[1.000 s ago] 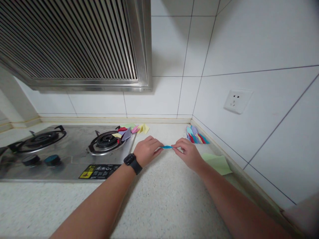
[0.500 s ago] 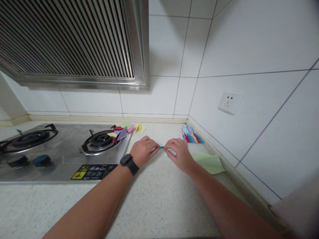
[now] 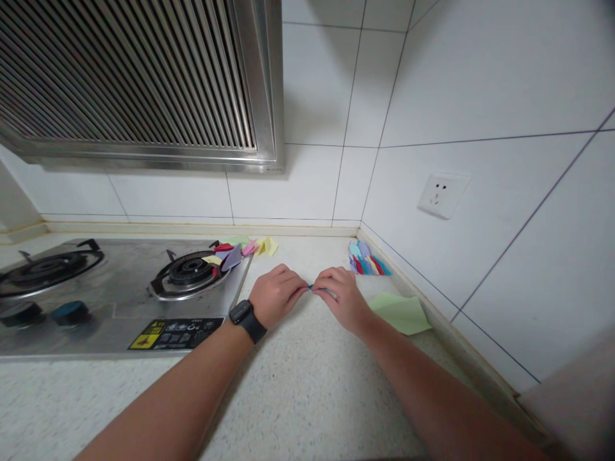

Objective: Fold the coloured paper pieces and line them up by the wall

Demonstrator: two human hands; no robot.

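I have the blue strip (image 3: pixel 311 287) in the middle of my feed, over the stretch of counter (image 3: pixel 298 384) between the cooktop's right edge and the counter's right edge. Only a sliver shows between the hands; whether it touches the counter, I cannot tell. The left hand (image 3: pixel 276 296) pinches one end between thumb and fingertips, and the right hand (image 3: pixel 342 296) pinches the other, the two sets of fingertips almost meeting.

Beside the right forearm, along the counter's right edge, I see a pale green sheet (image 3: pixel 402 314), partly covered by the arm. Near the counter's back right corner lies a cluster of folded pieces (image 3: pixel 369 261) in blue, red, purple and yellow. Across the cooktop's (image 3: pixel 122 278) back right corner I find loose colored papers (image 3: pixel 232 258), some over the right burner (image 3: pixel 189 271), with a yellow one (image 3: pixel 266 246) out on the counter.

At the cooktop's front edge a black-and-yellow label (image 3: pixel 173 333) carries symbols and print too small for me to read. The mark on the range hood's (image 3: pixel 271 96) lower rim is equally illegible.

Compared with a second ago, the hands are closer together and less blue shows.
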